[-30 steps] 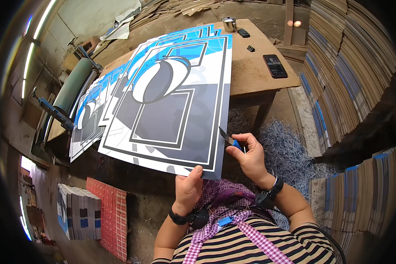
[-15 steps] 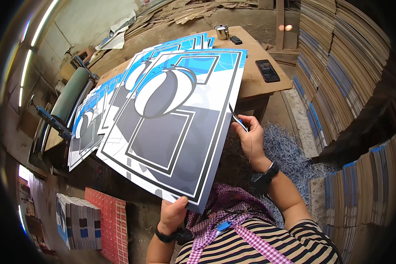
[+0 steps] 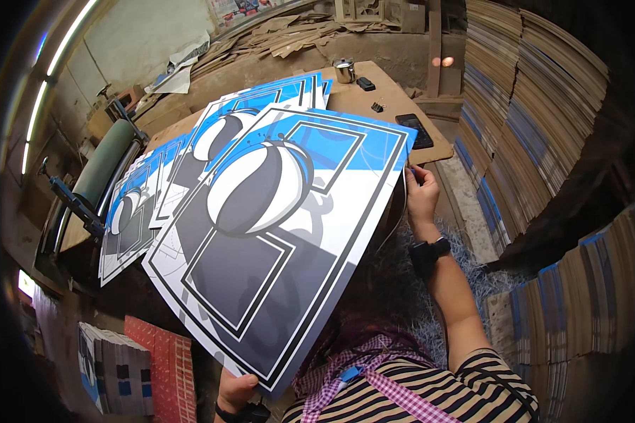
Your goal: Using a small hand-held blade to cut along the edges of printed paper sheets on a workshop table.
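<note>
A large printed sheet (image 3: 261, 296) with blue, white and dark grey areas and a striped ball picture slants in front of me. My left hand (image 3: 238, 389) grips its bottom corner, thumb on top. At the right edge, just below the upper right corner, my right hand (image 3: 423, 197) is closed in a pinch. A thin pale strip seems to trail below these fingers, though its held end is mostly hidden. Behind the sheet lie more matching sheets (image 3: 226, 113), overlapping on the wooden table (image 3: 434, 144). Another fanned group of sheets (image 3: 127, 240) lies to the left.
A phone (image 3: 410, 134), a black clip (image 3: 377, 107), a small dark device (image 3: 365, 84) and a metal cup (image 3: 344, 70) stand or lie on the table. Left is a roller machine (image 3: 104, 166). Tall board stacks (image 3: 536, 106) rise at right; shredded strips (image 3: 441, 317) cover the floor.
My right hand has moved up along the sheet's right edge toward the corner. The sheet and my left hand have shifted lower in view, and a black clip has come into sight.
</note>
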The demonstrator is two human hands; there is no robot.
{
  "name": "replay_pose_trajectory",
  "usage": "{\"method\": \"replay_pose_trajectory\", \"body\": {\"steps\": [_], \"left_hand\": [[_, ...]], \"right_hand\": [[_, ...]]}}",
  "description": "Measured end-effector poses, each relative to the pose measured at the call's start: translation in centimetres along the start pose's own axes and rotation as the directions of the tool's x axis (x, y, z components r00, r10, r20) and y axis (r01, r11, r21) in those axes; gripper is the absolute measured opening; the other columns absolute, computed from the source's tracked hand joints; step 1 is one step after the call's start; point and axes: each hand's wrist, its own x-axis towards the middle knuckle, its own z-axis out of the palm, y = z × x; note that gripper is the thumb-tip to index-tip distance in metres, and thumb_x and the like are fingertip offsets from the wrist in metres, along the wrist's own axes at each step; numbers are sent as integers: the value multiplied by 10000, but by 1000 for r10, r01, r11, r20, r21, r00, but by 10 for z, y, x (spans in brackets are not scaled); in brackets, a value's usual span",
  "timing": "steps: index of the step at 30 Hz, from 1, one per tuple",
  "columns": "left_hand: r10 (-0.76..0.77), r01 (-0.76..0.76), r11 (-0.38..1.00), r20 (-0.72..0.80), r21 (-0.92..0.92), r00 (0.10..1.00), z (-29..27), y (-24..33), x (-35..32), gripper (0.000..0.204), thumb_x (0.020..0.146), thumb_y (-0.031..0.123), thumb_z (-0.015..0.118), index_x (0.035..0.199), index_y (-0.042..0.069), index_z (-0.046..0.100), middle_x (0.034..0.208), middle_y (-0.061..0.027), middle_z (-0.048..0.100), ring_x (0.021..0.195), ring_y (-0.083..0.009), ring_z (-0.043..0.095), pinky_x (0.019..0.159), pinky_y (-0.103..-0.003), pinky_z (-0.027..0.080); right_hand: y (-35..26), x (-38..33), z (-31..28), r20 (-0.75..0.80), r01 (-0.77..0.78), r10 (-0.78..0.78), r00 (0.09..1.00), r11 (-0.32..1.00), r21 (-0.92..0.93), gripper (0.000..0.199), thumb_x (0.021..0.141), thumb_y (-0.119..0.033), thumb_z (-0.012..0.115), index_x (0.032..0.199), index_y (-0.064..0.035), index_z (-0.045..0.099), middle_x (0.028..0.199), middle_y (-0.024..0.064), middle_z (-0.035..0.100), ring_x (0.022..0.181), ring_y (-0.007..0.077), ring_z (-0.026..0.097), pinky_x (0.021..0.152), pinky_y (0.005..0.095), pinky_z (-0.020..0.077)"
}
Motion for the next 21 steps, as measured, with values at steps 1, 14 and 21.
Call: {"method": "replay_pose_trajectory", "body": {"steps": [1,14,21], "left_hand": [[8,-7,1000,-26,22,1000,-1,1,-2,764,639,83,701,1311,-35,356,1209,-125,532,1102,-253,535,962,-357,406],[187,-181,982,-188,52,964,-40,36,-3,845,527,158,581,1306,-68,344,1208,-198,527,1046,-322,564,928,-385,459],[452,-445,888,-43,117,891,-144,90,51,617,850,443,453,1274,-5,439,1226,-149,527,1108,-298,513,965,-398,404]], "right_hand": [[7,8,-3,0,3,-3,1000,1000,-1,307,804,-177,711,982,50,604,840,77,631,757,135,573,695,264,469],[-40,37,-34,358,-596,476,803,613,519,353,910,-346,545,939,2,595,819,76,642,733,167,626,674,289,515],[-51,9,-60,613,-655,356,705,658,372,419,810,-134,610,1187,-1,485,1060,125,574,945,217,582,861,334,479]]}}
